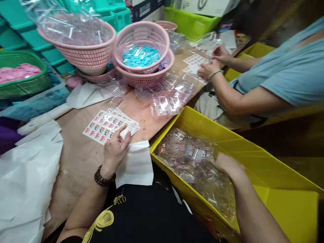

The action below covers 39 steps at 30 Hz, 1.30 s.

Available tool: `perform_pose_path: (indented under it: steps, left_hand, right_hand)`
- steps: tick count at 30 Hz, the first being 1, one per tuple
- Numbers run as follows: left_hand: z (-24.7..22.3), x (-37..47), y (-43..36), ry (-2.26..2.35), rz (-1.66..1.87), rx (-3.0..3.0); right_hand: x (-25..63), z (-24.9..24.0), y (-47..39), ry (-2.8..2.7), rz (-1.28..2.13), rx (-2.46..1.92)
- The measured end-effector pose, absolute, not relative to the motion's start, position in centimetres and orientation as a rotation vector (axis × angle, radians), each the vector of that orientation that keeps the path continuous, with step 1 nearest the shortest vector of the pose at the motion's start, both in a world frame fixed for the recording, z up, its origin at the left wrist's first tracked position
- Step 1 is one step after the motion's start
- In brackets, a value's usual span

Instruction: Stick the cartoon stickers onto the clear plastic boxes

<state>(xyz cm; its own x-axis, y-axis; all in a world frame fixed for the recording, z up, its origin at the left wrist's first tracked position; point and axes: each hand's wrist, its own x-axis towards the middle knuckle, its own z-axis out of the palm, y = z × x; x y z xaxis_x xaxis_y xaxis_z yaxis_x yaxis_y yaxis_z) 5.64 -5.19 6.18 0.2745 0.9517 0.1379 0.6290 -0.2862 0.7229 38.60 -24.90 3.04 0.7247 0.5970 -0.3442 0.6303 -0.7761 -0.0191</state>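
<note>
My left hand rests at the near edge of a fanned stack of sticker sheets on the table. Its index finger and thumb are stretched out and apart; the other fingers are partly hidden. Under and beside this hand lies a blank white sheet of paper, hanging over the table edge. My right hand is inside a long yellow bin, beside a heap of clear plastic cases, some with printed stickers showing. Motion smears its fingers, so whether it holds a case cannot be made out.
Clear plastic cases lie on the table near the bin. Behind stand pink baskets, one with blue pieces, and a green basket. White paper covers the left. A co-worker's hands handle sheets at right.
</note>
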Motion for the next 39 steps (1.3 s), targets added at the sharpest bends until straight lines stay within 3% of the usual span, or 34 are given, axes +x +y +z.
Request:
perform_pose_path:
  steps: [3, 6, 8, 13, 16, 20, 22, 29, 35, 39]
  left_hand:
    - [6.4, 6.6, -5.7, 1.395, 0.759, 2.074]
    - [6.6, 6.3, -6.0, 1.336, 0.719, 2.038]
    - [6.6, 4.9, -5.7, 1.283, 0.721, 1.897]
    - [5.5, -0.2, -4.4, 1.044, 0.732, 1.235]
    - [4.6, -1.0, -4.4, 1.007, 0.719, 0.993]
    - [4.1, -0.1, -4.6, 1.049, 0.757, 0.977]
    - [3.9, 0.2, -4.6, 1.061, 0.745, 1.049]
    - [3.4, 0.3, -5.0, 1.271, 0.877, 1.312]
    - [3.0, 0.7, -5.6, 1.323, 0.994, 1.31]
    - [2.8, 0.6, -5.6, 1.267, 0.985, 1.246]
  right_hand:
    - [33.3, 6.6, -18.9, 1.694, -0.882, 3.017]
    - [26.6, 8.1, -13.2, 2.263, -1.855, 2.45]
    - [23.5, 7.7, -10.6, 2.249, -2.18, 2.209]
    - [22.6, 5.2, -7.9, 1.95, -2.529, 2.285]
    - [23.1, 5.1, -7.6, 2.045, -2.421, 2.229]
    - [22.3, 6.6, -7.8, 2.532, -1.641, 2.29]
    - [21.5, 7.1, -7.8, 2.615, -1.531, 2.316]
    - [19.0, 5.5, -7.4, 2.632, -1.518, 2.621]
    - [18.6, 4.0, -6.5, 2.183, -2.333, 2.498]
    - [18.5, 4.2, -6.3, 2.174, -2.331, 2.586]
